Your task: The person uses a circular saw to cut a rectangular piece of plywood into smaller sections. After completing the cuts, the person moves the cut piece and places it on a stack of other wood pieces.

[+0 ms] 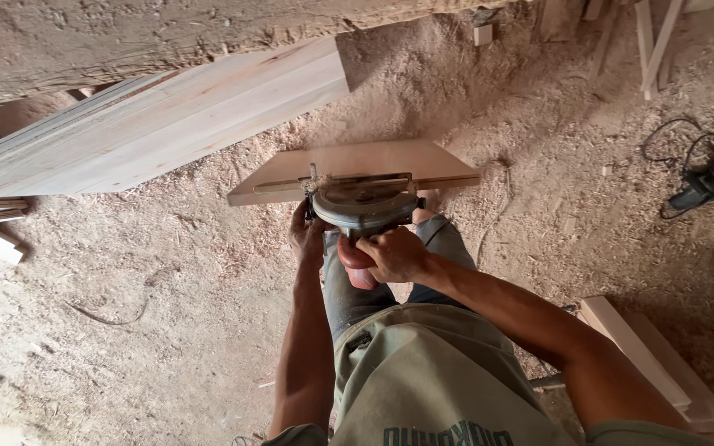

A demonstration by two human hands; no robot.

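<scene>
Right hand gripped around red handle of circular saw. Saw sits on near edge of pale wooden board, which lies over sawdust-covered ground. Left hand closed on saw's left side, beside the guard.

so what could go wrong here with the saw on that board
The board seems to rest on the person's leg with no clamp in view, so it may shift mid-cut. The left hand sits right beside the circular saw, near its guard, and could slip in. The right hand grips the red handle, and thick sawdust underfoot could cost footing.
</scene>
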